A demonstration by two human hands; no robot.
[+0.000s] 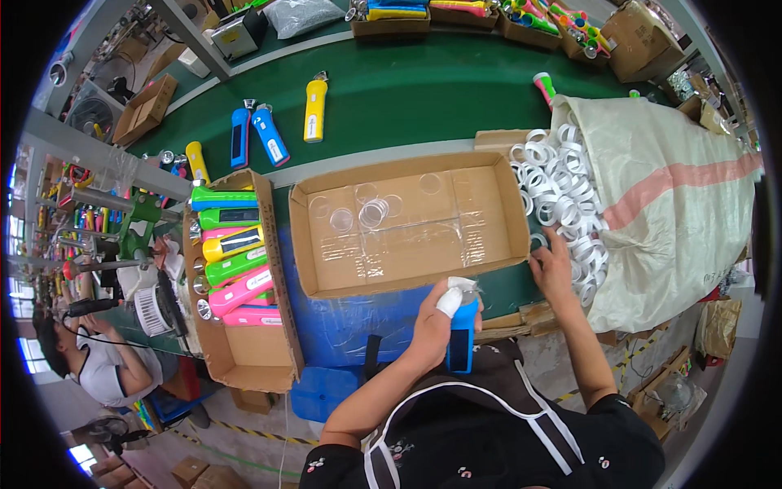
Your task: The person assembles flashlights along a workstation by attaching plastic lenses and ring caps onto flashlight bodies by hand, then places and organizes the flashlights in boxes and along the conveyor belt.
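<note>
The left hand (pixel 430 326) clasps a blue flashlight (pixel 462 336); just beyond that grip sits a shallow cardboard box (pixel 391 279). To the grip's right, the right hand (pixel 555 273) bends beside piled white rings (pixel 564 213); whether it pinches one cannot be told.

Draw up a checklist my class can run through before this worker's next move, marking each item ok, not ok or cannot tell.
1. Blue flashlight held: ok, the left hand grips it.
2. Right hand at the white rings: ok, it is at the heap's left edge.
3. Ring gripped by that hand: cannot tell, the detail is too small.
4. Rings neatly stacked: not ok, they lie jumbled at the edge of the pale sack.
5. Clear discs contained: ok, they lie in the shallow cardboard box.
</note>
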